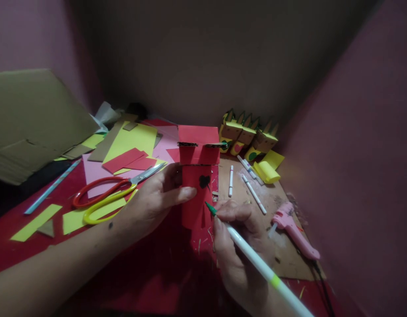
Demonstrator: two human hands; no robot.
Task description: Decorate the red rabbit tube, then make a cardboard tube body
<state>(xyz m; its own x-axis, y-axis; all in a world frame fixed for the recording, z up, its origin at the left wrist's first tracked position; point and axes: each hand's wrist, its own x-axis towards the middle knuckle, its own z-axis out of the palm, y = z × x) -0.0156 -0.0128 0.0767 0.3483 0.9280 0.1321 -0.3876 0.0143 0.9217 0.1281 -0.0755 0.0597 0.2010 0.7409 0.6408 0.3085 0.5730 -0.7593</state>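
A red paper-covered box figure (pixel 195 193) stands upright in the middle, with a wider block on top and a dark heart-like mark on its front. My left hand (pixel 160 193) grips its left side, thumb across the front, the other fingers partly hidden behind. In my right hand (pixel 239 246) is a white marker (pixel 256 255) with a green tip and a lime band, pinched between thumb and fingers. Its tip is close to the box's front, below the mark; whether it touches, I cannot tell. Scissors (pixel 130 180) with red and yellow handles lie beside my left wrist.
Coloured paper sheets (pixel 133 138) and scraps cover the left. A large cardboard piece (pixel 34 123) leans there. At the back right stand several small cardboard figures (pixel 249 136). Marker pens (pixel 254 193), a yellow paper roll (pixel 267 171) and a pink glue gun (pixel 295 231) lie on a cardboard sheet (pixel 289 264).
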